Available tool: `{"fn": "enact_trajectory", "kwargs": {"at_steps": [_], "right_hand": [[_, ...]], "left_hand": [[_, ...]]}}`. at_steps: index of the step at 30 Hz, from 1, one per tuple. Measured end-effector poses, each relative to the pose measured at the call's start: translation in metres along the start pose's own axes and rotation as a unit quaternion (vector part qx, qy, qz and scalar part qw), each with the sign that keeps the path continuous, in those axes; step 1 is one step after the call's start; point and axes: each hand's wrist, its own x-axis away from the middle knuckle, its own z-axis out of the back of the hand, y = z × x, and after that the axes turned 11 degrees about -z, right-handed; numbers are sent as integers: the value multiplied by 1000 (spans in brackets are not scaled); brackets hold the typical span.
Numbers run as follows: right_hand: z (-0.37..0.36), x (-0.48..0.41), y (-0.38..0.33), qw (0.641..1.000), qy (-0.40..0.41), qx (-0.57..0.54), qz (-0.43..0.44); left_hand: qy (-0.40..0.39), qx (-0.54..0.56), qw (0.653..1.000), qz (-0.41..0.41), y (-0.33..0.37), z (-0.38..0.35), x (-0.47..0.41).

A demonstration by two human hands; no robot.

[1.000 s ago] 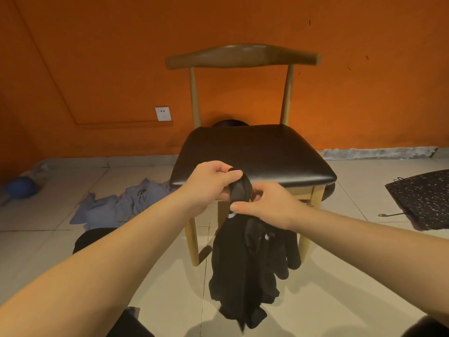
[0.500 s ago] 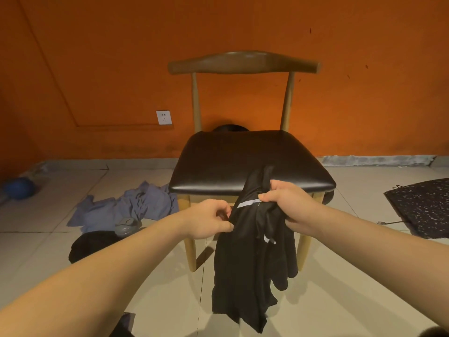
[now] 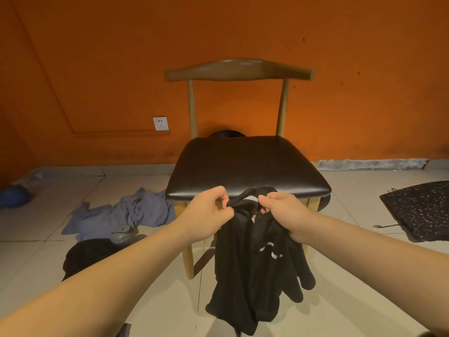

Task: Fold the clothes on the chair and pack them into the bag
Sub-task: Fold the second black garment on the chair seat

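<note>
Both fists are closed on the top edge of the black garment (image 3: 255, 268) — the left hand (image 3: 209, 215) and right hand (image 3: 281, 210) pinch it close together, just in front of the chair (image 3: 247, 164) seat's front edge. The cloth hangs straight down from the grip, long axis vertical, bunched rather than spread. The seat lies bare, equally near both hands. The dark speckled bag (image 3: 422, 207) lies flat on the floor, well off to the right — its contents can't be seen

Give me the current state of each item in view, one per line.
black garment: unfolded, hanging in front of the chair, gripped at its top edge
left hand: closed on the garment
right hand: closed on the garment
chair: upright, seat bare
grey-blue garment: crumpled on the floor
</note>
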Motion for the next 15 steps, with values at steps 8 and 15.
{"fn": "enact_trajectory", "kwargs": {"at_steps": [8, 15], "right_hand": [[-5, 11, -9, 998, -60, -31, 8], [1, 16, -12, 992, -67, -104, -14]], "left_hand": [[-62, 97, 993, 18, 10, -11, -2], [-21, 65, 998, 13, -2, 3, -5]]}}
